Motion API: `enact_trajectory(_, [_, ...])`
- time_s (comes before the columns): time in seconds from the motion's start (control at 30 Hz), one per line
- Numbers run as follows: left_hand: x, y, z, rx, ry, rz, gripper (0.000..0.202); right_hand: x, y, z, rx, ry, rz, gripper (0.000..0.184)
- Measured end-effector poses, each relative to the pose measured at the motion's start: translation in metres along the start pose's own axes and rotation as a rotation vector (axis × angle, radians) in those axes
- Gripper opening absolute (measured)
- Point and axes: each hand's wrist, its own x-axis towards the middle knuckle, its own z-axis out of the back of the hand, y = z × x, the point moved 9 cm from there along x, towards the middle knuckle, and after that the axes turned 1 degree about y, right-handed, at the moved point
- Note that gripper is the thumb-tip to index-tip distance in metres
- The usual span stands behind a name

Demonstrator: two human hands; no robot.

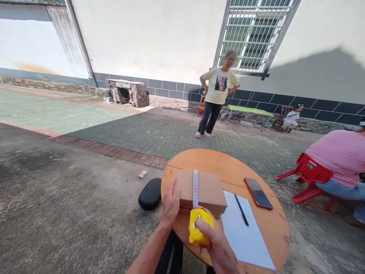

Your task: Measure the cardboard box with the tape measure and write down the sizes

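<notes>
A brown cardboard box lies on the round wooden table. Its left side is touched by my left hand, whose fingers are stretched out along it. In my right hand, closed round its case, is a yellow tape measure at the box's near edge, with the thumb on top. The pulled-out metal blade runs away from me across the top of the box to its far edge. White paper with a black pen on it lies to the right of the box.
A phone with a red edge lies at the table's right. Beside the table's left edge is a black rounded case. A person stands beyond the table; another in pink sits on a red chair at right. A child sits farther back.
</notes>
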Motion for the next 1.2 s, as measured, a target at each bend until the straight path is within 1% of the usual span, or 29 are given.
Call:
enact_trajectory(0.13, [0.0,-0.002,0.0,-0.001,-0.005,0.003,0.05,-0.001,-0.005,0.002,-0.007,0.01,0.004,0.084])
enact_trajectory(0.27, [0.001,-0.002,0.0,0.004,-0.004,0.009,0.051,0.0,-0.004,0.004,-0.033,0.003,0.006,0.089])
enact_trajectory(0.7, [-0.001,-0.002,-0.001,0.016,0.007,0.039,0.052,-0.003,-0.001,0.0,0.002,-0.013,0.012,0.086])
enact_trajectory(0.87, [0.001,-0.001,-0.001,0.001,0.01,0.042,0.051,-0.004,0.002,0.0,0.003,-0.043,0.016,0.079])
enact_trajectory(0.97, [0.002,-0.001,-0.003,-0.01,0.008,0.041,0.052,-0.006,0.019,-0.002,-0.092,-0.027,0.084,0.079])
enact_trajectory(1.07, [0.002,-0.001,-0.003,-0.025,0.009,0.033,0.053,-0.017,0.041,-0.005,-0.296,0.041,0.163,0.078])
enact_trajectory(1.13, [0.0,-0.004,0.002,-0.032,-0.005,0.016,0.057,-0.028,0.049,-0.004,-0.449,0.112,0.185,0.077])
enact_trajectory(1.2, [-0.004,-0.012,0.014,-0.046,-0.053,-0.021,0.061,-0.036,0.048,0.002,-0.548,0.151,0.2,0.074])
